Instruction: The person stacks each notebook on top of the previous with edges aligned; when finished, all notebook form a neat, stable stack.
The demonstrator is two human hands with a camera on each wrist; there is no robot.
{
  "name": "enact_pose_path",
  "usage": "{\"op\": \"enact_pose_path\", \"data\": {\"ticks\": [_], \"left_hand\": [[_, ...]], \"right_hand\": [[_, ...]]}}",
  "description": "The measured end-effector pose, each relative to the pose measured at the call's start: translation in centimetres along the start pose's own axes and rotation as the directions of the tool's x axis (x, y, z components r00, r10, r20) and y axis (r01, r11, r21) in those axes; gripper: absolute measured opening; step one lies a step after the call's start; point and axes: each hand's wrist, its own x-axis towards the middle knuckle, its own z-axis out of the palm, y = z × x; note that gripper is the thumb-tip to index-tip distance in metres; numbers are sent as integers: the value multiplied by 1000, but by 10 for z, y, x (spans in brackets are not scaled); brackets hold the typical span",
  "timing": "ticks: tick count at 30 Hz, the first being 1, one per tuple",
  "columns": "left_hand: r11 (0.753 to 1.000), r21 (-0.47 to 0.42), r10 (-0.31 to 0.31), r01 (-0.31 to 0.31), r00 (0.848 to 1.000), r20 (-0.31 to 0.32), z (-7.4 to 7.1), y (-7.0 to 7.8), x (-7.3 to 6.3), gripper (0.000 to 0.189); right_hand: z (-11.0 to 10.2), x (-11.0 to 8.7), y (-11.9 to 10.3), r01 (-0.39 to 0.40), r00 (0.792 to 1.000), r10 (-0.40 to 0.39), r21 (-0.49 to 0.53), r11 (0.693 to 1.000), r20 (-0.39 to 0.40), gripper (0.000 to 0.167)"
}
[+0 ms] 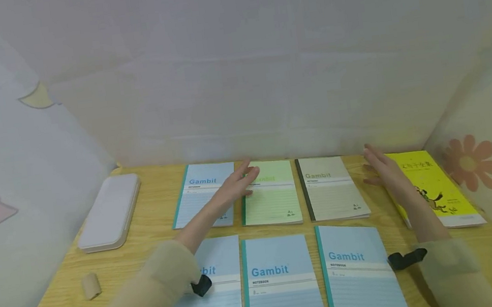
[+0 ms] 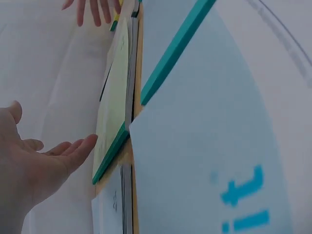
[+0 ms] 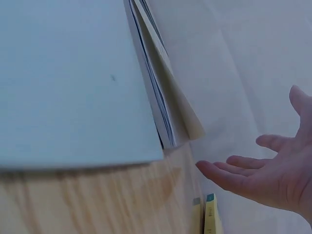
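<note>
Around the centre of the head view, you are holding your left hand with fingers extended over the left edge of the green notebook; a blue notebook is lying just left of it. Right of centre, your right hand is hovering, fingers likewise extended, between the beige notebook and the yellow book. Three blue notebooks are lying along the bottom centre. A white case is resting at left.
</note>
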Motion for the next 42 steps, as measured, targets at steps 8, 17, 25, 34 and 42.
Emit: {"op": "enact_pose_path", "data": {"ticks": [8, 17, 25, 34, 42], "left_hand": [[985, -167, -22, 42, 993, 119, 48, 20, 11, 73], [949, -310, -10, 59, 988, 157, 89, 30, 20, 70], [879, -461, -57, 121, 987, 151, 112, 36, 26, 59], [821, -544, -148, 176, 984, 96, 119, 36, 29, 63], [824, -516, -225, 235, 971, 83, 121, 34, 32, 64]], "right_hand": [[6, -3, -4, -41, 994, 36, 49, 998, 101, 84], [4, -2, -7, -118, 982, 101, 99, 988, 159, 82], [2, -6, -7, -199, 969, 178, 114, 973, 174, 92], [6, -10, -3, -213, 959, 206, 18, 977, 194, 91], [4, -7, 4, -247, 948, 247, -23, 969, 203, 73]]}}
